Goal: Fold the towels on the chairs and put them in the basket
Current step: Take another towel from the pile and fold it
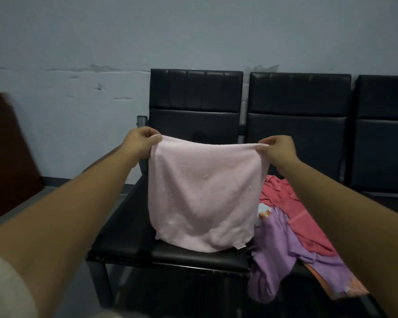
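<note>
Pink towel [202, 191] held up over the bench's [193, 258] left seat.
Left hand [143, 141] and right hand [277, 149] each pinch a top corner; lower hem seemingly touches the seat.

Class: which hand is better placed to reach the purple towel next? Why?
Right hand, probably: it pinches the pink towel at the corner nearest the purple towel; the left hand holds the far corner.
</note>
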{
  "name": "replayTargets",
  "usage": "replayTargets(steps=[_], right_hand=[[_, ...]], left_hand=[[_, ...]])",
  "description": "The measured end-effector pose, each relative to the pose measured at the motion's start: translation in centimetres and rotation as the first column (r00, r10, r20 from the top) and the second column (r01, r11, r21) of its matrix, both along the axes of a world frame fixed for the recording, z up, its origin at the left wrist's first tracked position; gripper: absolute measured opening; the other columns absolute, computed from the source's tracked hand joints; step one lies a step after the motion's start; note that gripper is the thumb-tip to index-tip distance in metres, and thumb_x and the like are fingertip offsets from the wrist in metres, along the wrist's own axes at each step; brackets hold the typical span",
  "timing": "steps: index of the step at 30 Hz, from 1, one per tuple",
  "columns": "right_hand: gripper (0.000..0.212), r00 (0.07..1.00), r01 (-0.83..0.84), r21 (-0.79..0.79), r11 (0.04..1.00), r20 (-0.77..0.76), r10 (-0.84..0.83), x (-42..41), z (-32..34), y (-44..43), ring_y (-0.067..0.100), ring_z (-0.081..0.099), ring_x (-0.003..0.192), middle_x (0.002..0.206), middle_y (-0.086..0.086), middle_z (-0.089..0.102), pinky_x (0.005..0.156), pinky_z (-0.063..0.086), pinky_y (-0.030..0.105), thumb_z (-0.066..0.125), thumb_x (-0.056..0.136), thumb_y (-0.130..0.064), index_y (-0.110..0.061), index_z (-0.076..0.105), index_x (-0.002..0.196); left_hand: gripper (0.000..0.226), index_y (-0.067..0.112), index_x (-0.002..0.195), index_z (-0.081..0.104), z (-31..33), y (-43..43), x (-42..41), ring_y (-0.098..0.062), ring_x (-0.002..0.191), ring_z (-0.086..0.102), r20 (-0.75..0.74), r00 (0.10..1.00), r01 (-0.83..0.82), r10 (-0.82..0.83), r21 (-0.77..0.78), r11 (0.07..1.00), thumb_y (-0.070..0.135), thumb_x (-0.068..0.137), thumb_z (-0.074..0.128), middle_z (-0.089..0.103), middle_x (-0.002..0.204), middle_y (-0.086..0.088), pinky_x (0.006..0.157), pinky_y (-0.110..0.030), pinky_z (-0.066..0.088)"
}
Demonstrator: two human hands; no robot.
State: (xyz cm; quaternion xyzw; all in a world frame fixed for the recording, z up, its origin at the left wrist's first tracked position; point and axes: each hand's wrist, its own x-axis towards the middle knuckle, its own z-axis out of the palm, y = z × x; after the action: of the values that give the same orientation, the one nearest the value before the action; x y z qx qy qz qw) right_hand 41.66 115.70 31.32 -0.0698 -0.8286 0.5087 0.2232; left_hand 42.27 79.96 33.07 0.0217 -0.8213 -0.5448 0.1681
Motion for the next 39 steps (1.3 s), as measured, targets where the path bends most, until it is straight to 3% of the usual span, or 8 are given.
replayTargets(steps=[4, 10, 16, 23, 26, 34, 37, 39], right_hand=[[0.024, 1.0, -0.013, -0.073, 0.997, -0.007, 0.013, -4.6, 0.9, -0.5, 0.022, 0.062, 0.097, 0.109, 0.012, 0.07, 0.087, 0.052, 0.032, 0.076, 0.084, -0.007, -0.005, 0.074, 0.108], [0.021, 0.991, -0.064, -0.269, 0.961, -0.134, 0.028, -8.3, 5.7, -1.7, 0.024, 0.064, 0.102, 0.11, 0.011, 0.069, 0.083, 0.053, 0.027, 0.066, 0.089, -0.002, -0.01, 0.074, 0.107], [0.03, 0.976, -0.112, -0.233, 0.966, -0.208, 0.063, -7.1, 5.1, -1.7, 0.018, 0.063, 0.094, 0.105, 0.009, 0.069, 0.07, 0.048, 0.015, 0.064, 0.088, 0.0, -0.007, 0.071, 0.117], [0.026, 0.996, -0.089, 0.135, 0.987, 0.032, 0.085, -3.5, -4.0, -1.3, 0.02, 0.062, 0.09, 0.105, 0.017, 0.072, 0.081, 0.049, 0.03, 0.069, 0.086, 0.001, 0.0, 0.073, 0.112], [0.015, 0.986, -0.138, 0.307, 0.942, 0.129, 0.102, -0.7, -8.6, -1.6, 0.02, 0.063, 0.079, 0.086, 0.01, 0.072, 0.066, 0.047, 0.025, 0.072, 0.086, -0.005, -0.004, 0.077, 0.099], [0.03, 0.927, -0.188, -0.277, 0.942, 0.268, 0.264, 4.2, -12.4, -1.6, 0.021, 0.047, 0.067, 0.064, 0.003, 0.051, 0.062, 0.038, 0.03, 0.061, 0.083, 0.007, -0.013, 0.057, 0.061], [0.008, 0.875, -0.168, -0.358, 0.918, 0.376, 0.306, 5.0, -12.3, -1.8, 0.027, 0.052, 0.07, 0.078, 0.014, 0.054, 0.058, 0.045, 0.031, 0.057, 0.08, 0.003, -0.004, 0.061, 0.08], [0.026, 0.78, -0.179, -0.366, 0.913, 0.513, 0.359, 5.5, -12.6, -1.3, 0.031, 0.059, 0.075, 0.089, 0.019, 0.06, 0.06, 0.05, 0.033, 0.061, 0.072, -0.006, 0.002, 0.062, 0.096]], left_hand=[[0.003, 0.026, 0.088, 0.075, 0.2, -0.7, -4.7, -0.027, 0.107, 0.067, -0.039, 0.997, -0.047, 0.059, 0.269, 0.962, 0.024, 0.089, 0.074, 0.072, 0.11, -0.006, 0.09, -0.041, 0.059], [0.031, 0.018, 0.12, 0.071, 2.8, -1.8, -7.7, -0.023, 0.105, 0.067, -0.172, 0.982, -0.074, 0.083, 0.06, 0.995, 0.016, 0.089, 0.074, 0.071, 0.114, -0.007, 0.098, -0.042, 0.055], [0.021, 0.014, 0.111, 0.074, 3.1, -3.4, -6.0, -0.022, 0.099, 0.069, -0.231, 0.965, -0.141, 0.122, -0.067, 0.988, 0.013, 0.09, 0.072, 0.074, 0.103, -0.008, 0.096, -0.036, 0.054], [0.02, 0.01, 0.11, 0.075, -4.9, -3.9, -0.2, -0.02, 0.096, 0.062, -0.068, 0.99, -0.141, 0.126, -0.302, 0.943, 0.01, 0.091, 0.07, 0.069, 0.099, -0.005, 0.088, -0.029, 0.046], [0.015, 0.01, 0.105, 0.076, -10.0, -4.6, 2.4, -0.024, 0.098, 0.065, 0.01, 0.991, -0.122, 0.134, -0.346, 0.93, 0.012, 0.092, 0.07, 0.073, 0.101, -0.008, 0.084, -0.028, 0.044], [0.008, 0.016, 0.093, 0.07, -13.6, -6.4, 6.8, -0.024, 0.093, 0.063, 0.208, 0.978, 0.063, 0.007, -0.331, 0.941, 0.014, 0.096, 0.063, 0.069, 0.094, -0.006, 0.076, -0.033, 0.046], [0.01, 0.016, 0.095, 0.073, -13.6, -6.8, 7.6, -0.023, 0.093, 0.067, 0.352, 0.929, 0.242, -0.113, -0.349, 0.905, 0.018, 0.095, 0.063, 0.072, 0.096, -0.006, 0.079, -0.037, 0.058], [0.013, 0.01, 0.103, 0.072, -13.5, -6.6, 8.2, -0.021, 0.093, 0.067, 0.449, 0.881, 0.312, -0.152, -0.309, 0.898, 0.017, 0.097, 0.062, 0.071, 0.101, -0.008, 0.07, -0.029, 0.058]])
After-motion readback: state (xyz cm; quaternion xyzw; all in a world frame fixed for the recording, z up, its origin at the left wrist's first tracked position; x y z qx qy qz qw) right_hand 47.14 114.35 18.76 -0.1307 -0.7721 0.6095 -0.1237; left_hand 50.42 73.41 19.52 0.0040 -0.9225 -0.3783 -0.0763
